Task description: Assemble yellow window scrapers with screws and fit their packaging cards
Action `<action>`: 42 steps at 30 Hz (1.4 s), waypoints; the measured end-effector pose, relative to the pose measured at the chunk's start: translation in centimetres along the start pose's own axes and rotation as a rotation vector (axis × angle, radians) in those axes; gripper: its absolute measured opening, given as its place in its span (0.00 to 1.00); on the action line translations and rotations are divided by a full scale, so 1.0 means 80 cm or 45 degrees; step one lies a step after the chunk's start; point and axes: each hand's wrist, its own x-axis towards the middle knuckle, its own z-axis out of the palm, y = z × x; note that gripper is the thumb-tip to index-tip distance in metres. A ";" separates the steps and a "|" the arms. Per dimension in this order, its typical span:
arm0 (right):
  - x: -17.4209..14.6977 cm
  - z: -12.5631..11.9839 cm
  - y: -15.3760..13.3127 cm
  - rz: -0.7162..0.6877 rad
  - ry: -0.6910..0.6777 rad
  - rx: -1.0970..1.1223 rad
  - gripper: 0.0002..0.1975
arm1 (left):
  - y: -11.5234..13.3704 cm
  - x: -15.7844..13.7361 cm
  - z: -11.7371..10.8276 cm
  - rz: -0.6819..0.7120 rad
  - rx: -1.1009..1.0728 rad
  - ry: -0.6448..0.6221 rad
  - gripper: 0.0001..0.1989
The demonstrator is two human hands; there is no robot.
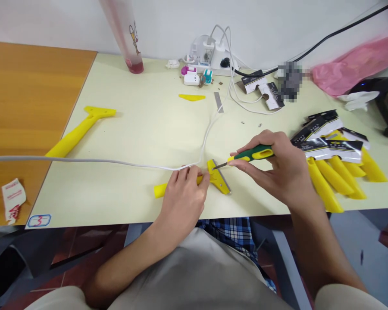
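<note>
My left hand (185, 196) is wrapped round the handle of a yellow scraper (218, 180), which lies on the table near the front edge. A metal blade edge runs along the scraper's wide head, and two screws show in it. In my right hand (278, 165) is a screwdriver (254, 153) with a green and yellow handle. Its tip meets the upper screw on the scraper head. Further back lie a loose blade (218, 102) and a yellow blade cover (192, 97). Several tiny metal pieces (260, 125) rest right of the blade.
Another yellow scraper (76, 133) lies at left. Several packaged scrapers (336, 172) are piled at right. A white cable (123, 162) crosses the table just behind my left hand. A power strip (213, 69), a tall cup (129, 43) and black-and-white cards (271, 95) stand or lie along the back.
</note>
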 end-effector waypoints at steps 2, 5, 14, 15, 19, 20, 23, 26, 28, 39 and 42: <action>0.003 -0.002 -0.003 -0.013 -0.047 0.039 0.17 | 0.000 0.000 0.001 0.005 0.007 0.001 0.24; 0.007 -0.004 -0.007 -0.011 -0.151 0.107 0.18 | -0.001 0.000 0.001 0.012 0.010 0.002 0.24; 0.013 -0.007 -0.018 -0.016 -0.136 0.042 0.13 | -0.001 0.000 0.001 0.002 -0.003 -0.006 0.23; 0.014 -0.009 -0.019 -0.009 -0.164 0.056 0.13 | -0.001 0.000 0.001 0.000 -0.004 -0.002 0.23; 0.013 -0.007 -0.016 0.006 -0.083 0.022 0.10 | 0.002 -0.001 0.002 0.004 0.024 0.016 0.22; 0.013 -0.006 -0.015 -0.002 -0.050 0.009 0.10 | 0.003 -0.001 0.002 0.007 0.037 0.017 0.22; 0.011 -0.004 -0.014 -0.030 -0.044 -0.014 0.13 | 0.005 -0.001 0.002 0.007 0.069 0.011 0.21; 0.010 -0.006 -0.018 -0.061 -0.153 0.049 0.14 | 0.005 -0.001 0.003 -0.014 0.085 0.027 0.20; 0.009 -0.007 -0.020 -0.051 -0.175 0.061 0.14 | 0.005 -0.001 0.004 -0.018 0.093 0.043 0.20; 0.009 -0.003 -0.004 0.012 0.004 -0.127 0.17 | 0.015 -0.004 0.010 0.046 0.098 0.065 0.17; 0.000 -0.011 -0.003 0.037 0.056 -0.023 0.18 | 0.018 -0.004 0.008 0.047 0.093 0.087 0.16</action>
